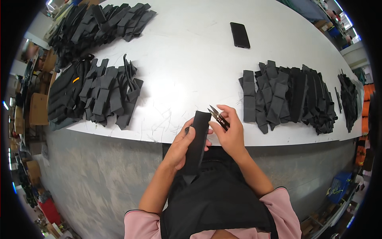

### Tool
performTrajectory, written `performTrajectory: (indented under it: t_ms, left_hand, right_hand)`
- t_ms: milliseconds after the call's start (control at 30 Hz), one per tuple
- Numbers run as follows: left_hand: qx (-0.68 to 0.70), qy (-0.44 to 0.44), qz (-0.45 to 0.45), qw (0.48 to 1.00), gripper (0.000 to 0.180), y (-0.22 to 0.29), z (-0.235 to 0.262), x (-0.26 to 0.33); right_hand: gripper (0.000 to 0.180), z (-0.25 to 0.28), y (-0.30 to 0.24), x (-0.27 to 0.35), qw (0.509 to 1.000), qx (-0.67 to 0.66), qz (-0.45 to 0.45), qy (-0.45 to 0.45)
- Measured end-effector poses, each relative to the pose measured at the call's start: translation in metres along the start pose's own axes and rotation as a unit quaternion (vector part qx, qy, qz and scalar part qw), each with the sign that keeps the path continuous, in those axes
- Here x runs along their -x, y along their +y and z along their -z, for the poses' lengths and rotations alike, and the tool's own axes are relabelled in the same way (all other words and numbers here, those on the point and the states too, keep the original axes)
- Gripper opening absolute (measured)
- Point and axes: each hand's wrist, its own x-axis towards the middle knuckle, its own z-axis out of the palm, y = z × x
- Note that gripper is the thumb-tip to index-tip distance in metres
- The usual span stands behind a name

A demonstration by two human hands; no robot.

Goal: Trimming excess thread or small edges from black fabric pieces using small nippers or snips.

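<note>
My left hand (182,146) is closed around a dark fabric strip (198,137), its thumb lying on the front face. The strip stands nearly upright in front of my black apron, at the table's near edge. In my right hand (231,133) is a pair of thread snips (219,118), blades up and slightly parted, tips close to the strip's top right corner. Some fingers of the left hand show behind the strip's right edge. Loose threads (159,121) lie on the white table (187,59) to the left of my hands.
Piles of dark fabric strips lie at the right (274,95), the left (111,93) and the far left (103,24). A black bag-like piece (67,91) with an orange tag sits by the left pile. A phone (240,35) lies toward the back. Cardboard boxes (39,109) stand beyond the left edge.
</note>
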Motion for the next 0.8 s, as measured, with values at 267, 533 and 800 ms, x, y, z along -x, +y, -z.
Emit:
performTrajectory:
  t_ms: [267,533,800]
  left_hand:
    - [-0.110,0.099,-0.028,0.989,0.049,-0.004,-0.011,0.002]
    - [-0.413,0.197,-0.158,0.875,0.038,-0.008,-0.006,0.001]
    - [-0.668,0.228,-0.275,0.652,0.043,-0.005,-0.011,0.002]
  right_hand:
    - [0.019,0.003,-0.013,-0.002,0.982,0.139,0.125,-0.020]
    - [0.015,0.011,0.003,-0.003,0.991,-0.100,-0.045,-0.083]
    - [0.020,0.030,-0.009,-0.018,0.988,0.039,0.000,-0.151]
